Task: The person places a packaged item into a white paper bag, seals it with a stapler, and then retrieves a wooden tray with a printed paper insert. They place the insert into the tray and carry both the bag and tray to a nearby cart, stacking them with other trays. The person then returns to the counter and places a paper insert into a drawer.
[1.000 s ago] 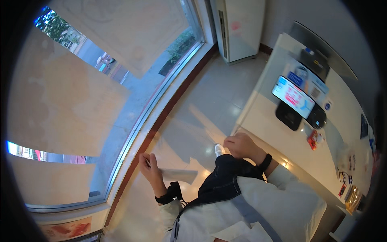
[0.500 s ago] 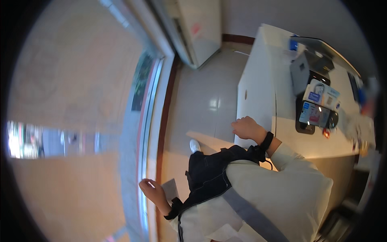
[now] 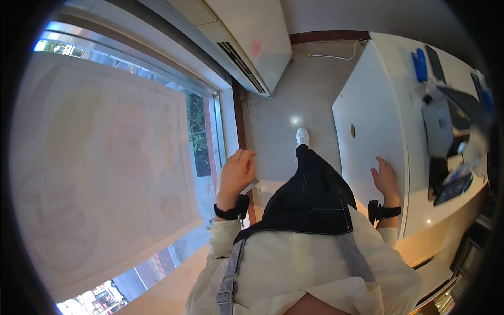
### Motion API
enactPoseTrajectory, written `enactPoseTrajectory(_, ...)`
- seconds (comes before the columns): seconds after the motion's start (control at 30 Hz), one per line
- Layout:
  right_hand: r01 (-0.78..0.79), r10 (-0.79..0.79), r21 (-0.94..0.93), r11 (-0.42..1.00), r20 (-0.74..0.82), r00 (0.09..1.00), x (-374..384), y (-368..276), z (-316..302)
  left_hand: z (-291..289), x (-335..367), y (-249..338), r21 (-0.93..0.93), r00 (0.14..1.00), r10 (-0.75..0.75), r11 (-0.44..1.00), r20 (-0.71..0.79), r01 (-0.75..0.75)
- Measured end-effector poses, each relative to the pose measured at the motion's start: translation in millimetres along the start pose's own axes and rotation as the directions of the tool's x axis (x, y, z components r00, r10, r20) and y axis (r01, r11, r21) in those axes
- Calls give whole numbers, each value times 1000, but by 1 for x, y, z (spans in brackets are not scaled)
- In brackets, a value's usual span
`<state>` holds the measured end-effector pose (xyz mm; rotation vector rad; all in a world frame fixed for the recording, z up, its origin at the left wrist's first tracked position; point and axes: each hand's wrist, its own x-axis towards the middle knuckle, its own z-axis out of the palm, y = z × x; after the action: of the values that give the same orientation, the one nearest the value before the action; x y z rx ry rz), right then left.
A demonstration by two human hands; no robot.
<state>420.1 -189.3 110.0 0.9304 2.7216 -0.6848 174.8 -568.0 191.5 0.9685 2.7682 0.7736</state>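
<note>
Left hand (image 3: pixel 237 173): raised by the window (image 3: pixel 105 173), fingers (image 3: pixel 245 155) loosely curled; a small pale card-like thing (image 3: pixel 251 185) shows at the palm edge, and I cannot tell if it is gripped or just behind the hand.
Right hand (image 3: pixel 385 177): flat on the white table (image 3: pixel 367 105), fingers spread narrow and holding nothing.
Table: bare panel under the right fingers, a small round hole (image 3: pixel 353 130) just ahead of them.
Beyond the fingers: dark screen device (image 3: pixel 452 186) to their right, blue items (image 3: pixel 420 64) well ahead at the far end.
Below: shoe (image 3: pixel 302 136) on the tiled floor (image 3: pixel 283 110), between the two hands.
Doing it well: I judge the right palm is steadying the body, so keep it flat and clear of the table edge.
Watch: keep the left wrist level so the pale thing does not slip.
</note>
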Motion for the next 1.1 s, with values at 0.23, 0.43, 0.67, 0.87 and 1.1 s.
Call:
enactPoseTrajectory(0.23,108,-103,-74,991,62,993,170,-63,-45,0,154,-9,-125,990,81,990,118,-66)
enactPoseTrajectory(0.43,428,-400,65,901,-253,881,303,-153,-144,-9,282,-43,-45,993,33,999,114,-28)
enactPoseTrajectory(0.67,255,-267,-102,961,-572,776,377,-144,-194,25,457,-39,-275,952,184,955,243,-114)
enactPoseTrajectory(0.87,28,0,39,999,-586,811,384,-131,-192,56,576,3,-258,778,562,825,281,-502)
enactPoseTrajectory(1.1,-151,146,9,988,-330,933,429,-113,-216,121,632,2,-287,722,520,854,457,-434)
